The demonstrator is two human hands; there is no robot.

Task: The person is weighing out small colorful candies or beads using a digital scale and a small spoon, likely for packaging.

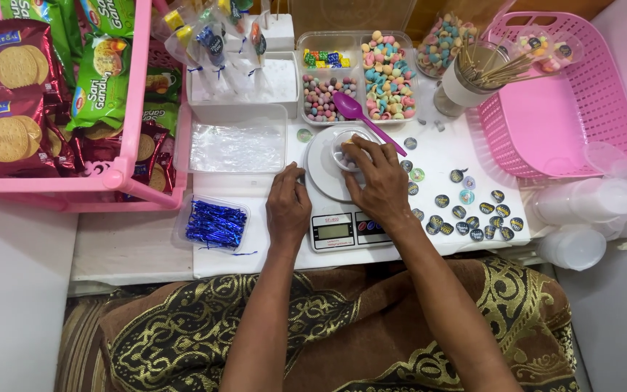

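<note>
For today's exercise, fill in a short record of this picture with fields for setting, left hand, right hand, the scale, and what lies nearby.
Setting: white table, seen from above
Left hand: resting beside the scale, holding nothing
Right hand: fingers on a small clear cup
Scale: white, digital, round pan under the cup
Nearby: purple spoon, candy tray, blue twist ties, round stickers, pink basket

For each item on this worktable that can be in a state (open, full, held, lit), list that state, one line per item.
small cup: on the scale, right hand over it
kitchen scale: display too small to tell
purple spoon: resting across the candy tray
pink basket: nearly empty
left hand: resting beside the scale
blue twist ties: in an open tray
</note>
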